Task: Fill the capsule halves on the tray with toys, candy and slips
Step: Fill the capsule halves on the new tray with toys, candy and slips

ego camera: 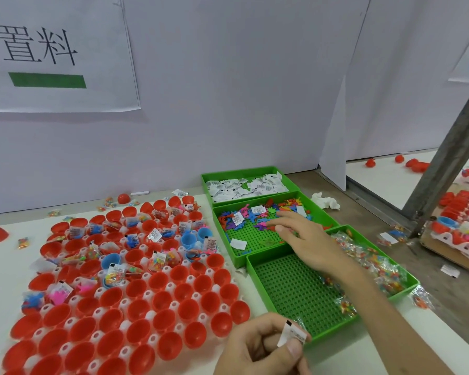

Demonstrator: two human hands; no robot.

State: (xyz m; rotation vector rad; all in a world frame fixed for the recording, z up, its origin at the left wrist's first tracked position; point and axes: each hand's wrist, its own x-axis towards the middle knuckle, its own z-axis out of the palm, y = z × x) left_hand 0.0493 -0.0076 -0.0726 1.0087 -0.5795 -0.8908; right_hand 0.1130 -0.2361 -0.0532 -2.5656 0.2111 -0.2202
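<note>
Reaching right hand (306,239): it lies across the middle green bin (229,253), fingers stretched and a little spread, the tips touching the toys (257,221).
Left hand (257,345): low in the view, just beside the near green bin (295,288); thumb and curled fingers pinch a white slip (290,334), and a bit of clear wrapper shows behind it.
Tray (124,324): white, on the table to the left of the bins.
Capsule halves (161,296): mostly red, a few blue; they sit open side up in rows. The far rows hold toys, candy and slips; the near rows show only their red inside.
Far green bin (244,170): a heap of white slips.
Near green bin: candy packets (382,272) along its right side.
</note>
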